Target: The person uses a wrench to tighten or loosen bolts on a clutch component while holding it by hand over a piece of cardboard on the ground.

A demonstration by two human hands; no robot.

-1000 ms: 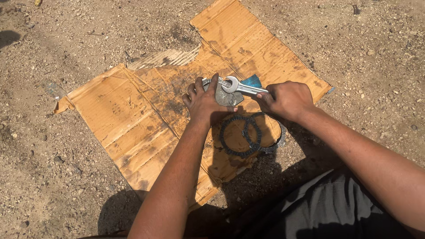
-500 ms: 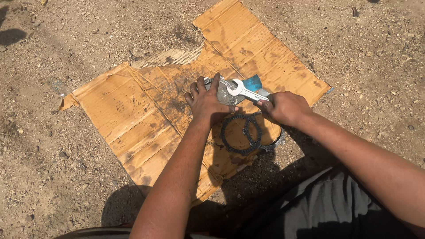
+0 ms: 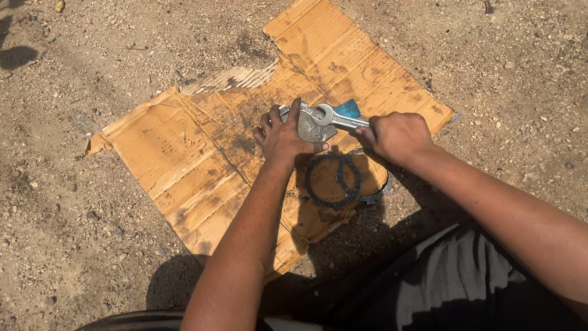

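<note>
— What do you make of it, from the left across?

— Bare dirt and pebbles first, then the torn sheet of cardboard (image 3: 184, 153) laid flat on the ground (image 3: 73, 233). The left hand (image 3: 285, 136) presses down on a grey metal part (image 3: 312, 130) near the middle of the sheet, fingers (image 3: 295, 113) spread over its top edge and thumb hooked along its near side.

— And the spanner?

— The silver wrench (image 3: 334, 116) sits with its ring end on top of the grey part. A second ago its handle pointed more towards the person; now it lies swung round, nearly level, and the right hand (image 3: 397, 136) has moved outward with it. To my eye that is a fastener being turned a little, while the left hand holds the part from spinning.

— Is the right hand gripping firmly?

— Its fingers are wrapped tight round the handle end, closed on it.

— Any containers?

— None that I can see, no box or tray. The cardboard is the only thing carrying anything. Just below the hands, two dark toothed rings (image 3: 334, 181) lie overlapping on it, and a scrap of blue (image 3: 349, 108) peeks from behind the wrench; I cannot tell what it is.
</note>
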